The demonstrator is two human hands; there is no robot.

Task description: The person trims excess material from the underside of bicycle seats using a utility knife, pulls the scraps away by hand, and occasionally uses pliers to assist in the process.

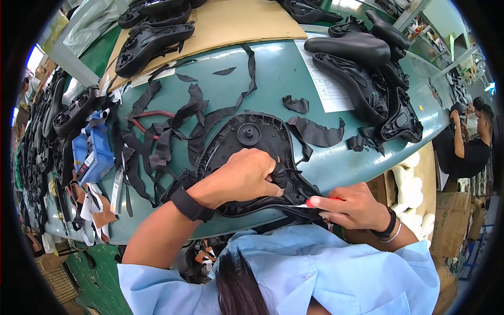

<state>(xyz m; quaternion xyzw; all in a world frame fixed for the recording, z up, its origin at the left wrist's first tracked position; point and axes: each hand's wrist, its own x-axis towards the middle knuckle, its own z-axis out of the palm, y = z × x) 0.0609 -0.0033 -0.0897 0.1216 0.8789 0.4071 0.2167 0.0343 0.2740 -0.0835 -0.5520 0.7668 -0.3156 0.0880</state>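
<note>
An upside-down black bicycle saddle [223,152] lies near the table's front edge, its underside with a round black post facing up. My left hand [247,176] is closed over the saddle, pinching a bunched flap of black cover material [280,174] between thumb and fingers. By the saddle's narrow end, my right hand [354,206] grips a red-handled utility knife [315,201]. Its thin blade points left along the saddle's near edge; I cannot tell whether it touches the material.
Black offcuts [317,131] and red-handled pliers [152,113] lie on the green table [273,68]. More saddles [357,79] are piled at the far right, others on cardboard [236,23]. A blue bin [94,149] stands left. Another person [475,142] is off to the right.
</note>
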